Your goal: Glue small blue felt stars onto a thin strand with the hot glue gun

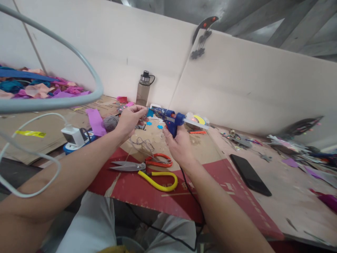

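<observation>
My right hand (179, 142) is wrapped round the handle of a blue hot glue gun (168, 116), its nozzle pointing left. A whitish glue stick (195, 123) juts from the gun's back end. Just left of the nozzle, my left hand (133, 119) pinches a small blue piece (150, 112) that looks like a cut-out; its exact shape is partly hidden. Two more blue cut-outs, one a flower-like shape (160, 127), lie on the cardboard below. Nearer to me rest scissors (143, 166) with one red and one yellow handle, blades apart.
A black phone (250, 174) lies at right on the table. A grey bottle (143, 88) stands by the white wall. Grey yarn (111, 123) and a white charger (72, 135) are at left. A pale curved tube (97, 80) crosses the upper left. Fabric scraps (37, 86) pile behind.
</observation>
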The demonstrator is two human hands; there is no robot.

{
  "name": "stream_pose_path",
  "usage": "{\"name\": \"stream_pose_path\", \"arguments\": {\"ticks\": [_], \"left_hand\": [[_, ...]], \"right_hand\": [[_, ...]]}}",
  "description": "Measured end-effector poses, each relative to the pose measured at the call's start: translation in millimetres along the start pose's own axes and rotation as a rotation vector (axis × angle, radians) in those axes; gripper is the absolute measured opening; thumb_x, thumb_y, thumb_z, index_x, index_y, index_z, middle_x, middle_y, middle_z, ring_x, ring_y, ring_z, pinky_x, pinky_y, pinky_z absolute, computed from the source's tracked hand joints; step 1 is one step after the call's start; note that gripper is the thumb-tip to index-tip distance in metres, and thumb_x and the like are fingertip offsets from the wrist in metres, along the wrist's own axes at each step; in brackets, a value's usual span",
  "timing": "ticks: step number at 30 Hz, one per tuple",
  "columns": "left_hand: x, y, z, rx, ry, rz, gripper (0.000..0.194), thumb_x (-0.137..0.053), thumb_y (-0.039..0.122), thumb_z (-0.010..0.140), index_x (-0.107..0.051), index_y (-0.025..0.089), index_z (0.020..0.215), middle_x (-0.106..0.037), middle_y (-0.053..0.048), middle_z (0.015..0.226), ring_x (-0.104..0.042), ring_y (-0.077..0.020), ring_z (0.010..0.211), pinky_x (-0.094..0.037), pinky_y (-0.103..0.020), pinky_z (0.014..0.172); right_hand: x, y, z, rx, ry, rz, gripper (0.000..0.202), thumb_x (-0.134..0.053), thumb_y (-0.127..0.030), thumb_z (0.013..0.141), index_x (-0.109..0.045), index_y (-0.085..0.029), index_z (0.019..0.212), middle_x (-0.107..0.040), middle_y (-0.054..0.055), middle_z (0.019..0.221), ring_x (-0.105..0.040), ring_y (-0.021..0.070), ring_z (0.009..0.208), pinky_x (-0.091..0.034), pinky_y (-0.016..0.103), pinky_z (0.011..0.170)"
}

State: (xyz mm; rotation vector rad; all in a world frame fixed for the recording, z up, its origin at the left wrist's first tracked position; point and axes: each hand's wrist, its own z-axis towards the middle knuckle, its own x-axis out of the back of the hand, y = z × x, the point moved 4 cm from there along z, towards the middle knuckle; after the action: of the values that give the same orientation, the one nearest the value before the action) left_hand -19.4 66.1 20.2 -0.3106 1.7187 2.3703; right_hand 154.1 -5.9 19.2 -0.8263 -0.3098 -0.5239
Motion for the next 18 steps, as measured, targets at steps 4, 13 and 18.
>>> {"name": "stream_pose_path", "arguments": {"ticks": [4,13,18], "left_hand": [[0.1,0.0,-0.1,-0.005,-0.004,0.0,0.022,-0.076,0.029,0.067,-0.059,0.016,0.07,-0.058,0.002,0.058,-0.059,-0.0093,0.051,-0.037,-0.017,0.041],[-0.6,-1.1,0.4,-0.009,-0.004,0.0,0.022,-0.075,0.029,0.066,-0.059,0.015,0.071,-0.057,0.002,0.058,-0.059,-0.0083,0.051,-0.037,-0.016,0.04],[-1.5,-3.7,1.2,-0.014,-0.02,0.002,0.024,-0.077,0.031,0.065,-0.06,0.015,0.071,-0.056,0.003,0.058,-0.059,-0.0088,0.051,-0.036,-0.016,0.039]], "right_hand": [[0.2,-0.3,0.3,0.012,0.007,0.0,0.02,-0.049,-0.035,0.089,-0.056,-0.02,0.099,-0.063,0.009,0.086,-0.059,0.0265,0.095,-0.047,0.041,0.08],[-0.2,-0.7,-0.4,0.048,0.026,0.02,0.018,-0.05,-0.033,0.089,-0.056,-0.019,0.098,-0.064,0.01,0.091,-0.059,0.0265,0.097,-0.047,0.04,0.08],[-0.5,-2.1,-0.6,0.046,0.023,0.022,0.018,-0.049,-0.033,0.089,-0.056,-0.019,0.098,-0.064,0.01,0.094,-0.059,0.0263,0.099,-0.047,0.04,0.081]]}}
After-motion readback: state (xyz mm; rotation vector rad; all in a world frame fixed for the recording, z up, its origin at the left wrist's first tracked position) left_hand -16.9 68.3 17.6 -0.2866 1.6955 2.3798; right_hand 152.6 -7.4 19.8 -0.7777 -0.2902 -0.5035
